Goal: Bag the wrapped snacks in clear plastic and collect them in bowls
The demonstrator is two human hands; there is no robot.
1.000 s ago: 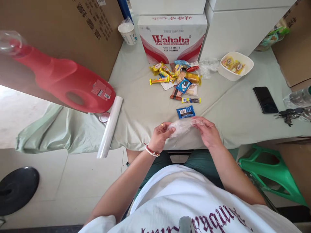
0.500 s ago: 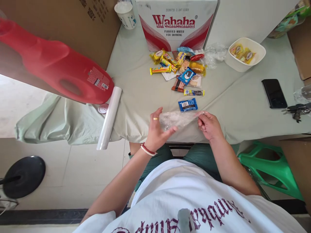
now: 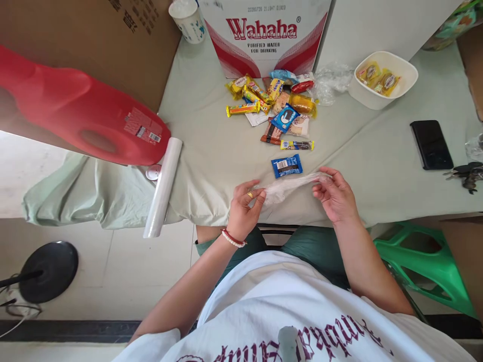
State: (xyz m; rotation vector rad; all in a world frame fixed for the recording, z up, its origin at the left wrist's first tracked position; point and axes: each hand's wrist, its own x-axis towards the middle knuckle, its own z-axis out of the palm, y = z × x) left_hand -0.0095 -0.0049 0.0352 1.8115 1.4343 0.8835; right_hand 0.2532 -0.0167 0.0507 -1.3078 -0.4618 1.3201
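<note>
A clear plastic bag (image 3: 289, 188) is stretched between my two hands above the front edge of the cloth-covered table. My left hand (image 3: 245, 207) pinches its left end between thumb and fingers. At the other end, my right hand (image 3: 335, 195) grips the plastic with its fingertips. Just beyond the bag lies a blue snack packet (image 3: 287, 166). A small yellow-edged packet (image 3: 297, 145) is behind it, and farther back a pile of wrapped snacks (image 3: 277, 103) lies before the Wahaha box (image 3: 264, 40).
A white bowl (image 3: 383, 80) holds yellow packets, beside crumpled plastic (image 3: 331, 83). A black phone (image 3: 431, 145) and keys (image 3: 468, 176) lie right. Left are a red bottle (image 3: 86, 115) and a plastic roll (image 3: 163, 188). A paper cup (image 3: 187, 21) stands at the back.
My left hand has closed its fingers on the bag, which was spread wider before and is now drawn into a narrow strip. My right hand has moved slightly right. The view has shifted a little.
</note>
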